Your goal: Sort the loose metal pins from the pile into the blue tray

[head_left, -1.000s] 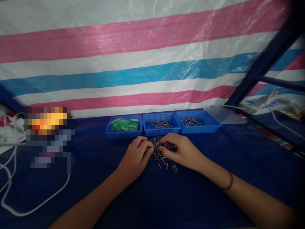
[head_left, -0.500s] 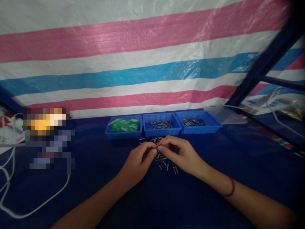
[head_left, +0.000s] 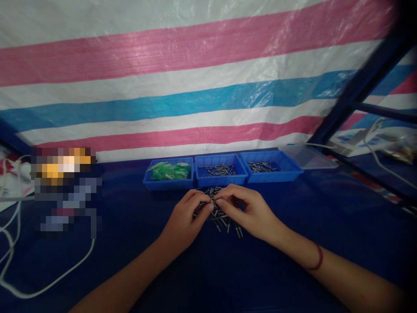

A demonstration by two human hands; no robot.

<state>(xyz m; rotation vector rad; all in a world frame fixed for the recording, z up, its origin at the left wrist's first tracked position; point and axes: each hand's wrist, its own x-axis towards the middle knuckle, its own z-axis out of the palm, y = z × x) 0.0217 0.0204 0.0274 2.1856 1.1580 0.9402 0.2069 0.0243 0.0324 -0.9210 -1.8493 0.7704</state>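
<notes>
Over a loose pile of metal blind rivets (head_left: 221,219), my left hand (head_left: 187,215) and my right hand (head_left: 249,211) meet fingertip to fingertip. Thumb and forefinger of each hand are closed in a pinch. Between them is a small, thin metal piece that looks like a blind rivet (head_left: 213,201), mostly covered by the fingers. The pile lies directly on the dark blue table (head_left: 208,274), partly hidden under both hands.
Behind the hands stand three blue bins in a row: one with green plastic packets (head_left: 171,171), a middle bin (head_left: 221,180) and a right bin (head_left: 276,176), both with rivets. A white cable (head_left: 48,289) curves at left, near a pixelated area. Striped sheeting hangs behind.
My left hand has shifted slightly left and its fingertips have moved a little apart from the right ones. The pile and bins look the same.
</notes>
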